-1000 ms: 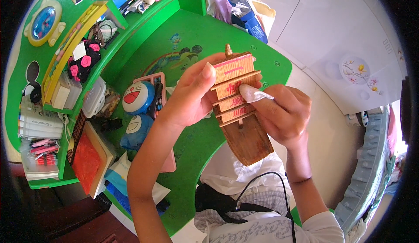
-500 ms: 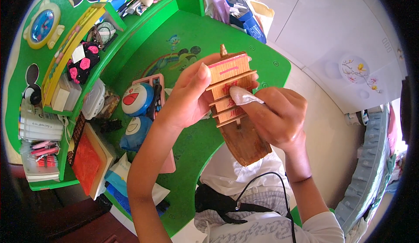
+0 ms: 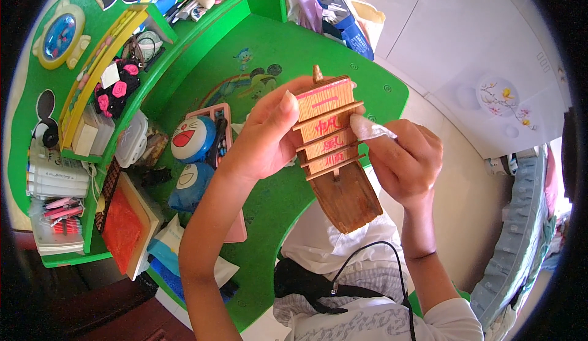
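Note:
My left hand [image 3: 264, 139] is closed around the far left side of a wooden model sailboat [image 3: 327, 148], its thumb up beside the sail. The sail has crosswise wooden strips and red painted writing, and the brown hull [image 3: 346, 203] points toward me. Most of the left fingers are hidden behind the boat. In my right hand [image 3: 407, 160], a small white wipe [image 3: 370, 129] is pinched over the fingertips. It lies at the sail's right edge; whether it touches the wood I cannot tell.
Below the boat is a green desk [image 3: 288, 53] with a curved front edge. On its left stand blue cartoon-faced cases [image 3: 195, 139], a pink tray [image 3: 236, 227] and a red-covered board [image 3: 122, 224]. A yellow-edged shelf [image 3: 98, 77] holds small items. A white cabinet [image 3: 465, 41] stands at the right.
My right hand has drawn the wipe to the right, off the middle of the sail, uncovering the red writing. The boat has shifted slightly right in my left hand.

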### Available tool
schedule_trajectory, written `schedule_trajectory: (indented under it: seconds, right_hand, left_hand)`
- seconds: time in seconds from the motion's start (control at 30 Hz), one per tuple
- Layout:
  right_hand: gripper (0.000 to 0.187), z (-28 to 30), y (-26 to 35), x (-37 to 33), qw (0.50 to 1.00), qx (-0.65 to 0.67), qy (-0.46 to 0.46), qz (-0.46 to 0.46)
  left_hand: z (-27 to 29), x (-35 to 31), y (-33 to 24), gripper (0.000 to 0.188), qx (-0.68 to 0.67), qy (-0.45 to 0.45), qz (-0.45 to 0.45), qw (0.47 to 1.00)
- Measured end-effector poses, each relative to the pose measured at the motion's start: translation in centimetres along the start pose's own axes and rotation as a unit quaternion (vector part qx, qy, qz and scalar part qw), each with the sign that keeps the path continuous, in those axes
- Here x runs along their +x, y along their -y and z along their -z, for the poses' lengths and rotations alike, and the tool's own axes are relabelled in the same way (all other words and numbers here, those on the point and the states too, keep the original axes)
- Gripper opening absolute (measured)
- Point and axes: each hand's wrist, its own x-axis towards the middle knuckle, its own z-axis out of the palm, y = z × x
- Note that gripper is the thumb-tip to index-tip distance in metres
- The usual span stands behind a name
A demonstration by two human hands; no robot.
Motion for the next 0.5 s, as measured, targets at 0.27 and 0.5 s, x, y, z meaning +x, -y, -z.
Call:
schedule_trajectory:
  seconds: [0.27, 0.5]
  right_hand:
    - [0.028, -0.5, 1.5, 1.3, 0.996, 0.047, 0.038, 0.069]
    - [0.025, -0.6, 1.2, 1.0, 0.999, 0.01, 0.013, 0.043]
  left_hand:
    - [-0.6, 0.0, 0.2, 0.087, -0.002, -0.001, -0.017, 1.0]
    - [-1.1, 0.1, -0.4, 0.085, 0.001, 0.006, -0.013, 1.0]
